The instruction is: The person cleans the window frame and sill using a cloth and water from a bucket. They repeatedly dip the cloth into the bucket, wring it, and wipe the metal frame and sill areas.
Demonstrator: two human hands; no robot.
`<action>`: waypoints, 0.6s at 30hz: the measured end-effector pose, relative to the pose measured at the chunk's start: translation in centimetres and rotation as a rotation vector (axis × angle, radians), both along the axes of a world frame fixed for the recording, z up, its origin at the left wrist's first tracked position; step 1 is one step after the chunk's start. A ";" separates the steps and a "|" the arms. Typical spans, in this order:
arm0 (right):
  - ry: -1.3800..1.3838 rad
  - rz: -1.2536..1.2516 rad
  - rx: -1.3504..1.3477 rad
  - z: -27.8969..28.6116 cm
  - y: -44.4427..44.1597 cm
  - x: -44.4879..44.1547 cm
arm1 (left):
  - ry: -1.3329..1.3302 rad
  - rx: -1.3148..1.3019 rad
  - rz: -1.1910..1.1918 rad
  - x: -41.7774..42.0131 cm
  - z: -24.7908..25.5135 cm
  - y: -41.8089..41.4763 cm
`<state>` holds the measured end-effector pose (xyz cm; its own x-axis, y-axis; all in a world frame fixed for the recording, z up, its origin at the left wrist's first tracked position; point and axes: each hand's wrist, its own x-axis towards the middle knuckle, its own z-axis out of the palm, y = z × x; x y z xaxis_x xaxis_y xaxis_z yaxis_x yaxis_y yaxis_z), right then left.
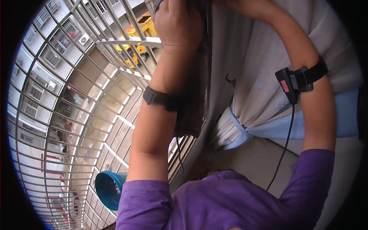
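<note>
My left hand [178, 24] is raised at the top edge, its fingers curled and partly cut off by the frame. A sliver of dark material [157, 5] shows beside it; whether I grip it cannot be made out. Below that forearm hangs a dark reddish-brown sheet or panel [188, 126], along a dark upright window edge [209, 57]. My right hand [230, 3] reaches in from the right toward the same edge, mostly beyond the frame and in shadow. Its fingers and anything in them are hidden.
Left of me a metal security grille [115, 146] encloses the window, with a teal bucket [107, 189] resting on its bars. Beyond stand a yellow truck [141, 53] and buildings. To the right, a pale curtain [267, 57] is gathered by a blue tieback [238, 126]. Cables hang from both forearm straps.
</note>
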<state>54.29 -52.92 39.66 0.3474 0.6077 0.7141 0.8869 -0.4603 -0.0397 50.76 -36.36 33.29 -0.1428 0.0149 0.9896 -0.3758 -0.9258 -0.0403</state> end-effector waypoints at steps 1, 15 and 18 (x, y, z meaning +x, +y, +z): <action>-0.042 0.046 0.000 -0.2 0.4 0.4 | 0.050 -0.029 0.009 0.2 -2.7 0.2; 0.016 -0.205 -0.087 0.9 -5.1 0.2 | 1.121 -0.315 -0.359 -4.7 -28.7 -5.2; -0.020 -0.069 -0.050 -0.9 0.0 2.1 | 0.574 -0.140 -0.297 -6.4 -15.7 1.1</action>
<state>56.39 -52.94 38.73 0.3752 0.6183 0.6906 0.8535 -0.5211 0.0029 44.34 -35.28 17.56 0.4366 0.1066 0.8933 -0.5419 -0.7614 0.3557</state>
